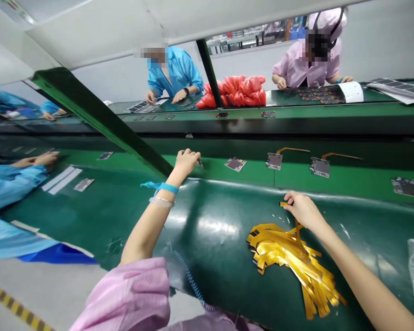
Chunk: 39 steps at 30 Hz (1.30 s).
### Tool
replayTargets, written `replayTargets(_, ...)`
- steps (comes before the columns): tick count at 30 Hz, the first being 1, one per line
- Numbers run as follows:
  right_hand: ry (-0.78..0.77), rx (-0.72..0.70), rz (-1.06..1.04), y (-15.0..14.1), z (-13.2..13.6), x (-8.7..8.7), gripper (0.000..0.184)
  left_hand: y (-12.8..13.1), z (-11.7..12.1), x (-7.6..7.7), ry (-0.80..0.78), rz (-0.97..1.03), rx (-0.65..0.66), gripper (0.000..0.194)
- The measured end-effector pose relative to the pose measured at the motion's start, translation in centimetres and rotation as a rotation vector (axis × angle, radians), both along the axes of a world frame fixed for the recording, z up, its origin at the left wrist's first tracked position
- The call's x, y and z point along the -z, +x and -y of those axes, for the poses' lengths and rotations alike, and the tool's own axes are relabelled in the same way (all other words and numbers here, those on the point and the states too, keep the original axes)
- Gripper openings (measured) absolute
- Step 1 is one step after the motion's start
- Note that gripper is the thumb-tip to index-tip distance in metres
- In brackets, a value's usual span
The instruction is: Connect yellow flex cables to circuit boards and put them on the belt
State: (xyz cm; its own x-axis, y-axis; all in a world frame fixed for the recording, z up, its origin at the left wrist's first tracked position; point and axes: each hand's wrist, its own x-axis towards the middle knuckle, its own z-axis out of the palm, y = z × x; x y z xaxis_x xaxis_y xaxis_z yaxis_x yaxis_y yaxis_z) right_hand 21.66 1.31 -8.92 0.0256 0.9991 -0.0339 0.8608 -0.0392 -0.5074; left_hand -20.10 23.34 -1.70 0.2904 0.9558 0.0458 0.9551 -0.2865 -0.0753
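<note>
My left hand (186, 162) reaches over the green conveyor strip beside the slanted post. Its fingers are closed on a small dark circuit board (200, 162), of which only an edge shows. A blue wrist strap (169, 187) and bracelets circle that wrist. Above the green mat, my right hand (301, 209) pinches an orange flex cable (283, 203) between thumb and fingers; its end sticks out to the left. Just below lies a loose pile of yellow-orange flex cables (293, 257). Between my hands, farther back on the strip, rests a flat circuit board (235, 164).
Two boards with orange cables attached, a left one (274, 160) and a right one (319, 166), lie on the strip. A green post (100, 119) slants near my left arm. A co-worker's blue sleeve (14, 188) is at left. Red bundles (241, 92) sit across the line.
</note>
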Motion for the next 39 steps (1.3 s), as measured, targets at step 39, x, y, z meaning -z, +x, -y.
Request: replayTargets(39, 0.229, 0.102, -0.301, 2.6, -4.2, -1.3, 0.026, 14.9, 16.6, 0.9, -0.361, 1.223, 0.339, 0.019)
